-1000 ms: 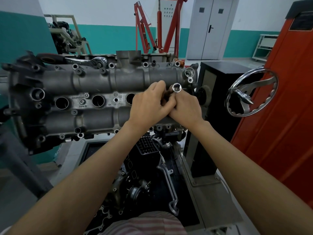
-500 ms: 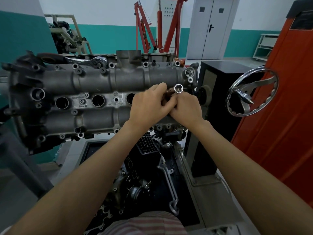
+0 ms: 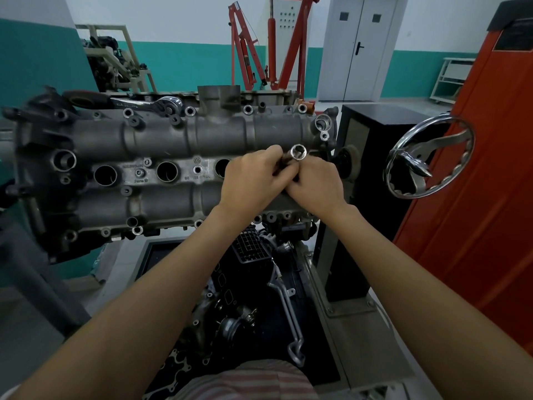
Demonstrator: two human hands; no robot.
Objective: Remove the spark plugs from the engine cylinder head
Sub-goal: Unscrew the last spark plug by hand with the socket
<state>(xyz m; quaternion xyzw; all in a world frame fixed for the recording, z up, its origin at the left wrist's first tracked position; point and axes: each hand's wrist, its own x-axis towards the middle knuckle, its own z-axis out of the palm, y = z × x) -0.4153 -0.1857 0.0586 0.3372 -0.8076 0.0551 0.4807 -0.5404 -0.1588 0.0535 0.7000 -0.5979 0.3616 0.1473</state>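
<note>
The grey cylinder head (image 3: 161, 145) lies across the stand, with three open plug wells (image 3: 166, 171) showing along its middle row. A long socket (image 3: 298, 152) sticks up from the right end of that row, its shiny open end facing me. My left hand (image 3: 250, 180) and my right hand (image 3: 315, 180) meet at the socket, fingers curled round its shaft. The well under the hands is hidden, and no spark plug is in sight.
A ratchet wrench (image 3: 150, 104) lies on the head's far edge. A chrome handwheel (image 3: 429, 158) and a black stand column (image 3: 372, 145) sit to the right, with an orange cabinet (image 3: 490, 197) beyond. Engine parts fill the tray (image 3: 328, 339) below. A red engine hoist (image 3: 259, 47) stands behind.
Both hands stay on the socket; its open end has shifted very slightly to the right. Nothing else has moved.
</note>
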